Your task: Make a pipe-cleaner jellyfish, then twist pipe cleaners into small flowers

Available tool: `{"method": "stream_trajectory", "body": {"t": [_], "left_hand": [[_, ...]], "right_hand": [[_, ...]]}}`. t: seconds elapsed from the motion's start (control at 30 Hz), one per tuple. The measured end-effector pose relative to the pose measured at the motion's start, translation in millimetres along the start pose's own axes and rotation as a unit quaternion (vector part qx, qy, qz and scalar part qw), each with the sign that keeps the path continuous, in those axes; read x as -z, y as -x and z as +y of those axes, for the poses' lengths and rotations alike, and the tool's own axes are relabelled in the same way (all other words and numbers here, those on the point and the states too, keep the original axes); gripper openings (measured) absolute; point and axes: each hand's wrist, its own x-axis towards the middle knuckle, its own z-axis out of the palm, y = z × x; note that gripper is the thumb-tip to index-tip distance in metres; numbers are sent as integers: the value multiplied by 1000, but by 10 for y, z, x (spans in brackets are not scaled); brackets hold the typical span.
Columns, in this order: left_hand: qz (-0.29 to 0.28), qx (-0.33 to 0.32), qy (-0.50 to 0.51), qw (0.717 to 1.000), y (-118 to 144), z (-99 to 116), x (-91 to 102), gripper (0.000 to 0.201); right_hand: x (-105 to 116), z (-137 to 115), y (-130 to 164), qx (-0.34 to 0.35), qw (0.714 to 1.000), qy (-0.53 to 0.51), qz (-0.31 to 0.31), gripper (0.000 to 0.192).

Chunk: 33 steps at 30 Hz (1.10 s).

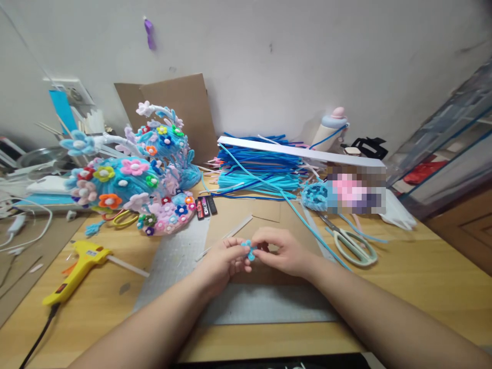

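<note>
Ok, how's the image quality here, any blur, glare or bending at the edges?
Head view: even, soft light, no hard glare; the hands and the small blue pipe-cleaner piece are sharp. A pixelated patch hides something right of the blue pipe-cleaner pile. Wide-angle bending stretches the shelving at the right edge.

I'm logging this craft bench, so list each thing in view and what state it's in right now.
left hand: pinching the blue pipe-cleaner piece
right hand: pinching the same piece
blue pipe-cleaner piece: bent small, held above the cardboard
scissors: closed, lying flat
glue gun: lying on its side, cord attached
pipe-cleaner pile: loose, stacked
flower ornament: standing, covered in flowers
</note>
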Motion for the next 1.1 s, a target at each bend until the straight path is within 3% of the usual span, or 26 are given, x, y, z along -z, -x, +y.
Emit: {"method": "stream_trajectory", "body": {"t": [0.1,0.27,0.73,1.0,1.1], "left_hand": [[-12,23,20,999,17,26,-1,19],[-13,18,51,998,13,32,-14,13],[-5,-38,54,998,3,-16,-30,21],[6,-56,19,998,-17,-38,-12,26],[25,-65,2,998,-21,-40,-6,30]], "right_hand": [[27,6,26,27,999,32,-16,15],[-13,6,47,-22,999,35,20,12],[-120,-9,26,-142,974,-176,29,18],[-144,8,-3,-137,957,-248,62,19],[-153,28,-10,-165,943,-284,49,23]]}}
